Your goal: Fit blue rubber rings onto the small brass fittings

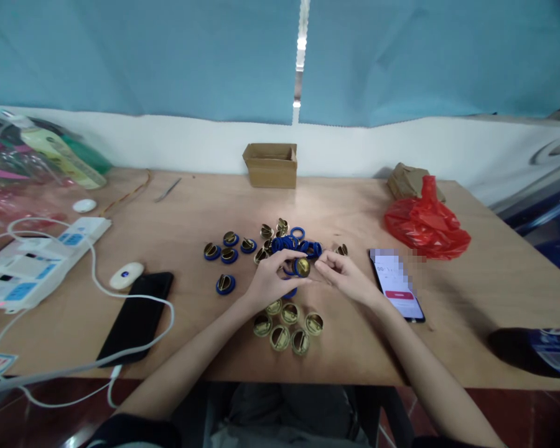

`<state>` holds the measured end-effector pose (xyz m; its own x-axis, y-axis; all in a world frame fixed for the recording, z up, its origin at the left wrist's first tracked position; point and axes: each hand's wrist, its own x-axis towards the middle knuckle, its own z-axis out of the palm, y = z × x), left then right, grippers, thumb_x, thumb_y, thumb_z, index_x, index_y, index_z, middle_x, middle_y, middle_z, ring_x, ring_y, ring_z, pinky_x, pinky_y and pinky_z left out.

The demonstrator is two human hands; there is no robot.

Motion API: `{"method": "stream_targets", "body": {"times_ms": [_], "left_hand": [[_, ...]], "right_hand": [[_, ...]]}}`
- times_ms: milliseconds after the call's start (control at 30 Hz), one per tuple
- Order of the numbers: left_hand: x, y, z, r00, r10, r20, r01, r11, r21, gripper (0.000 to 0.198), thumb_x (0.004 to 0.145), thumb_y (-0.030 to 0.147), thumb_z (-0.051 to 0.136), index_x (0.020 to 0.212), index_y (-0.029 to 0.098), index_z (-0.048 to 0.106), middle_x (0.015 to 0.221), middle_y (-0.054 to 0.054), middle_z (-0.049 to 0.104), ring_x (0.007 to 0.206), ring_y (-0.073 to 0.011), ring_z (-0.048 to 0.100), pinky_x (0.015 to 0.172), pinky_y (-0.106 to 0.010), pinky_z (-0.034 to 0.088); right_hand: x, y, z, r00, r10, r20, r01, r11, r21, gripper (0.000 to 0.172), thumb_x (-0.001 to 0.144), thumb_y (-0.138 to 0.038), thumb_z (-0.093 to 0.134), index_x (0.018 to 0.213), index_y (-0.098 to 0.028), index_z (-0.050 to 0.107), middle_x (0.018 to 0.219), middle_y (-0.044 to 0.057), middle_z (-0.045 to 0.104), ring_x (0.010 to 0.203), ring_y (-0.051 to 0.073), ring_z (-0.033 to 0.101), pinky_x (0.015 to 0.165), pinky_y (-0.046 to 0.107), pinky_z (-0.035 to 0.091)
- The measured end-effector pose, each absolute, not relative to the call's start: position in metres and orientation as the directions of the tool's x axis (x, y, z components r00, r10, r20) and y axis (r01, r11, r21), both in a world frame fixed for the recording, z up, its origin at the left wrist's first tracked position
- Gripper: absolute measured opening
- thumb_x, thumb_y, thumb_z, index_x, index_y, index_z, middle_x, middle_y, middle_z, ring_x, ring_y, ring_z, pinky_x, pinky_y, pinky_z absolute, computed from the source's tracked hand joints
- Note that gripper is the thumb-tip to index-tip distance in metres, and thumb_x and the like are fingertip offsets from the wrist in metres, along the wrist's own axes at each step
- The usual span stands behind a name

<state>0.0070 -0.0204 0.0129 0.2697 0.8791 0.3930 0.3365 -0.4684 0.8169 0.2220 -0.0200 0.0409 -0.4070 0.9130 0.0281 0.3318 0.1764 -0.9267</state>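
Observation:
My left hand (pixel 276 277) pinches a round gold-coloured metal piece with a blue ring (pixel 302 267) around it, held above the table. Close by on its right, my right hand (pixel 344 274) has its thumb and fingers pressed together; whatever may be between them is hidden. Behind the hands lies a pile of loose blue rings (pixel 287 241) mixed with gold pieces that have a bar across the middle. Nearer me sit several gold pieces (pixel 290 313) that show no blue ring. To the left are several gold pieces fitted with blue rings (pixel 229 254).
A small open cardboard box (pixel 273 173) stands by the wall. On the right are a lit phone (pixel 396 285), a red plastic bag (pixel 427 223) and a dark bottle (pixel 536 351). Leftward lie a black phone (pixel 137 317), white cables and a power strip (pixel 42 267).

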Motion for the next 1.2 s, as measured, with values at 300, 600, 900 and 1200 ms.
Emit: {"method": "stream_targets", "body": {"times_ms": [300, 600, 900, 1200], "left_hand": [[0.011, -0.022, 0.01, 0.25, 0.886, 0.39, 0.214, -0.443, 0.871, 0.047, 0.073, 0.029, 0.087, 0.113, 0.022, 0.065, 0.101, -0.004, 0.075, 0.088, -0.019, 0.074, 0.08, -0.031, 0.06], [0.007, -0.02, 0.008, 0.27, 0.806, 0.526, 0.367, -0.592, 0.718, 0.047, 0.073, 0.02, 0.087, 0.114, 0.024, 0.065, 0.1, -0.005, 0.072, 0.093, -0.0215, 0.07, 0.082, -0.035, 0.059], [0.006, -0.02, 0.005, 0.373, 0.69, 0.62, 0.364, -0.723, 0.587, 0.045, 0.081, 0.014, 0.078, 0.122, 0.024, 0.061, 0.111, -0.008, 0.074, 0.107, -0.0244, 0.065, 0.089, -0.043, 0.059], [0.005, -0.022, 0.005, 0.405, 0.572, 0.713, 0.351, -0.817, 0.457, 0.038, 0.088, 0.014, 0.069, 0.123, 0.021, 0.057, 0.118, -0.011, 0.071, 0.113, -0.0234, 0.067, 0.096, -0.043, 0.059]], "right_hand": [[0.212, -0.024, 0.035, -0.449, 0.891, -0.072, -0.099, -0.13, -0.987, 0.044, 0.084, -0.063, 0.069, 0.081, -0.023, 0.052, 0.064, -0.005, 0.055, 0.053, 0.011, 0.05, 0.052, 0.024, 0.044], [0.212, -0.023, 0.027, -0.48, 0.863, -0.159, -0.123, -0.245, -0.962, 0.039, 0.089, -0.056, 0.067, 0.079, -0.021, 0.054, 0.06, -0.006, 0.054, 0.051, 0.009, 0.05, 0.052, 0.023, 0.042], [0.209, -0.023, 0.024, -0.465, 0.867, -0.176, -0.068, -0.233, -0.97, 0.037, 0.09, -0.055, 0.066, 0.082, -0.02, 0.056, 0.065, -0.004, 0.06, 0.056, 0.011, 0.056, 0.055, 0.024, 0.046], [0.206, -0.024, 0.028, -0.48, 0.868, -0.126, -0.047, -0.168, -0.985, 0.037, 0.088, -0.051, 0.068, 0.075, -0.021, 0.053, 0.058, -0.006, 0.057, 0.052, 0.01, 0.051, 0.056, 0.025, 0.039]]}}
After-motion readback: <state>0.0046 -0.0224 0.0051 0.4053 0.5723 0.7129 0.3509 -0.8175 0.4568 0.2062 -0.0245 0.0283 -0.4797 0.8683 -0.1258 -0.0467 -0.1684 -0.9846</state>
